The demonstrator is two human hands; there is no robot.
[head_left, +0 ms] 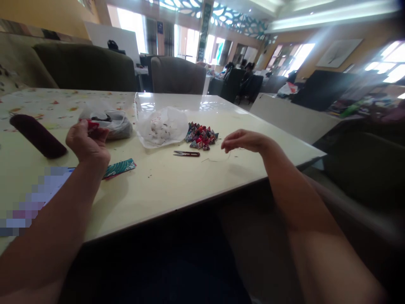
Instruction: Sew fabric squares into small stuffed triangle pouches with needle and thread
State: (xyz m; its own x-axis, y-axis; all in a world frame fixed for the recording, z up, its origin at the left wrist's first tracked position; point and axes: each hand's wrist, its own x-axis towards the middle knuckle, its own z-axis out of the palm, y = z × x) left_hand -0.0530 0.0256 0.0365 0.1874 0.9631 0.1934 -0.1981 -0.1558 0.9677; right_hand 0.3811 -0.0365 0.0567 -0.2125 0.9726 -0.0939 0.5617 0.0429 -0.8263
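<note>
Nine o'clock in view: left hand pinches red cloth piece | three o'clock: right hand curled, grip unclear | cloth likely light, soft, best held by an edge

On the counter, snips are lying before a plastic bag and a fabric pile; a case is lying farther left.

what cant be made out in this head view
All in the head view:
Red piece in the left hand: partly covered by fingers.
Right hand: fingertips blurred; anything pinched is too small to tell.
Bag behind the left hand: partly hidden by that hand.
Sheet at lower left: pixelated, partly hidden by the forearm.
</note>
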